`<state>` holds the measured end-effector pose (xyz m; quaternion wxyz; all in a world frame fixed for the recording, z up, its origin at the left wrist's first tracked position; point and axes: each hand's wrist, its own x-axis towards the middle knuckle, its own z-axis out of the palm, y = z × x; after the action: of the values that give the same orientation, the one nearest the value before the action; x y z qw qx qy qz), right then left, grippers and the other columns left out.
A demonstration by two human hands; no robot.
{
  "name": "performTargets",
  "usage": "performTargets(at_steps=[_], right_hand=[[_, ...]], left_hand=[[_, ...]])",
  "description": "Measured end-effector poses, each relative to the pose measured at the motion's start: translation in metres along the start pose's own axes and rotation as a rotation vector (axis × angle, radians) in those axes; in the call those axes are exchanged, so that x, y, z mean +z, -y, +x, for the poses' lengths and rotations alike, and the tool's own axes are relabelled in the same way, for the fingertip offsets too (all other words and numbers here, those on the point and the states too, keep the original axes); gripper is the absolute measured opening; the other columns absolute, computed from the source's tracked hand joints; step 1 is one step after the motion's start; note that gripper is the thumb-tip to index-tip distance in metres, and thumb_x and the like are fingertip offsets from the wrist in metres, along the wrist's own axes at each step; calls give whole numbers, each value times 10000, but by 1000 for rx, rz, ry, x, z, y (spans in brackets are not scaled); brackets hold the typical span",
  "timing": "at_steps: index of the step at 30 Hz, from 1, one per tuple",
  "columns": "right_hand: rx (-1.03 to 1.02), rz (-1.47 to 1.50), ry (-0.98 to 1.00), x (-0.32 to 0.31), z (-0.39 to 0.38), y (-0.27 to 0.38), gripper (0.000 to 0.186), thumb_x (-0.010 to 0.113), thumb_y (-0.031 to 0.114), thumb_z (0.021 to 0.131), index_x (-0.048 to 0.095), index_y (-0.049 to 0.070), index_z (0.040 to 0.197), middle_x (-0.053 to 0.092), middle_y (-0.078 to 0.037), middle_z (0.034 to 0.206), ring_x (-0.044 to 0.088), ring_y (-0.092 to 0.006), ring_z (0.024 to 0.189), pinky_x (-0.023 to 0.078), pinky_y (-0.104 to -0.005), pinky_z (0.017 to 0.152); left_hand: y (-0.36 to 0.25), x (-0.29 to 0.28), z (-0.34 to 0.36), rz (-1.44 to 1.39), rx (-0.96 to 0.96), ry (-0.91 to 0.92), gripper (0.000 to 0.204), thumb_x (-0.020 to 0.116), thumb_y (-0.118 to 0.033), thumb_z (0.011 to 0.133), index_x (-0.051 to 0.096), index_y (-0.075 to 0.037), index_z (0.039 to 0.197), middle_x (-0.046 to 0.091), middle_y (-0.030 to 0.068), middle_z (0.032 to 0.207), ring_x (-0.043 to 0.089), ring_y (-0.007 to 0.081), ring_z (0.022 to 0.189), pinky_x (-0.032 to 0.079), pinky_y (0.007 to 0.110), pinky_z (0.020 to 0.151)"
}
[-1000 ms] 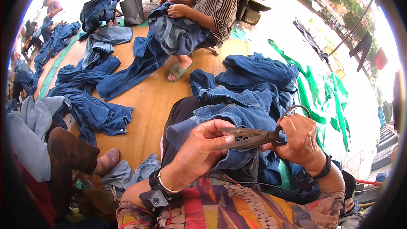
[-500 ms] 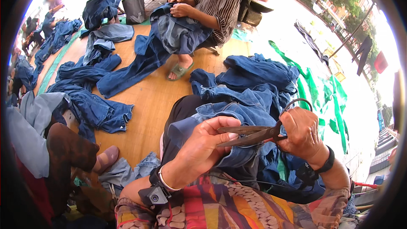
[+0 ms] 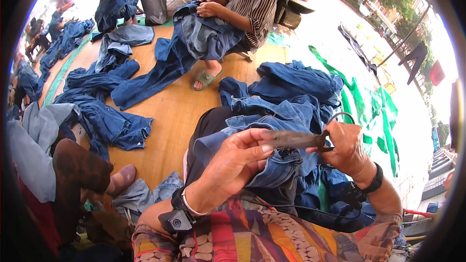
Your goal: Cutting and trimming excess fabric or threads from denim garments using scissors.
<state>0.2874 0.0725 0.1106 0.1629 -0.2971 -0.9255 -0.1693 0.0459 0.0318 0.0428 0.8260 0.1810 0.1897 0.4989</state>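
My right hand (image 3: 345, 149) grips a pair of dark metal scissors (image 3: 296, 139) by the handles, one loop standing above the knuckles. The blades are together, blurred, and point left toward my left hand (image 3: 240, 157). The thumb and fingers of that hand are drawn together at the blade tips; whether they pinch the tips or some small scrap between them cannot be made out. Below both hands a heap of blue jeans (image 3: 272, 114) lies over my lap, with a denim waistband (image 3: 277, 171) just under the scissors.
Opposite, a person in a striped shirt (image 3: 252, 0) sits handling denim. Other people sit farther left. More jeans (image 3: 114, 126) lie on the tan floor mat (image 3: 170, 126). A neighbour's knee (image 3: 80, 167) is close on my left. Green sheeting (image 3: 357, 99) lies to the right.
The scissor blades, slightly apart before, have come together and tilted flatter. My left fingers have shifted slightly at the tips; the right hand stays nearly in place.
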Motion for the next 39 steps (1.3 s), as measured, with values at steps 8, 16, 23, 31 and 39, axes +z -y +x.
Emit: performTargets(at_steps=[8,16,23,31,39], right_hand=[[706,955,5,6,-1,36,361,801,234,695,541,45,861,562,27,709,440,-19,597,353,-174,526],[412,938,-153,38,19,83,327,770,7,614,563,50,863,584,-26,756,409,-73,527,368,-205,491],[586,932,-109,36,34,83,228,717,39,723,536,51,861,442,36,604,349,-20,527,313,-192,473],[706,1156,-301,43,36,88,206,707,61,755,523,67,846,519,62,654,371,-1,555,327,-178,492],[603,1005,-24,28,35,90,315,717,7,697,516,54,935,513,5,690,439,-67,577,384,-214,518]], left_hand=[[1,-13,-14,273,199,82,327,625,22,797,554,-30,1111,573,26,1014,530,116,970,450,245,820],[2,-18,-17,809,631,15,241,682,64,691,630,37,925,590,82,978,559,160,944,443,252,814],[23,-10,-25,953,759,-213,299,682,64,693,614,-36,967,571,53,985,560,124,823,446,226,680],[20,-4,-19,1026,900,-315,266,665,103,713,591,1,947,549,54,944,556,107,869,452,215,710],[25,-8,-12,767,833,-274,282,603,125,711,608,-6,962,572,63,976,575,115,854,478,227,671]])
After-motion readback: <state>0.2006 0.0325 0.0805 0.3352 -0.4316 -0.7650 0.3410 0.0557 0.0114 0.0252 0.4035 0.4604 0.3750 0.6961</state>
